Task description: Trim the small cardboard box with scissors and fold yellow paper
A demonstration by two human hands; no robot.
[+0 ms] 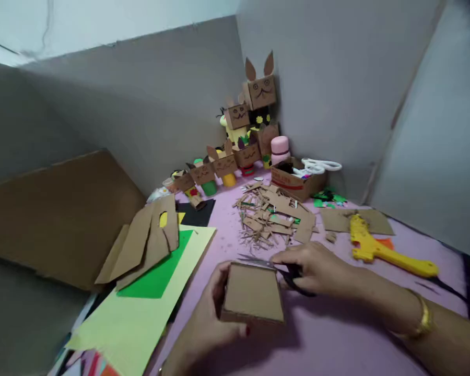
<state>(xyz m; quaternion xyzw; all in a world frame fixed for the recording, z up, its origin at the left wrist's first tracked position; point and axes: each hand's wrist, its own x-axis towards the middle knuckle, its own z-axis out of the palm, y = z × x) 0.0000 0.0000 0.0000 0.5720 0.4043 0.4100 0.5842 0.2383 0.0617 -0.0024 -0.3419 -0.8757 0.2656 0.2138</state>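
Observation:
My left hand is wrapped round the side of a small square cardboard box, thumb along its near face. In my right hand is a pair of black-handled scissors. Their metal blades lie along the box's far edge, pointing left, and look slightly apart. Whether the blades touch the cardboard I cannot tell. Just beyond the scissors lies a heap of cardboard scraps on the pink table surface.
Yellow hot glue gun on the right, beside a flat cardboard piece. Small box with white-handled scissors behind the scraps. Cardboard animal figures line the back. Coloured paper sheets and cardboard pieces lie left.

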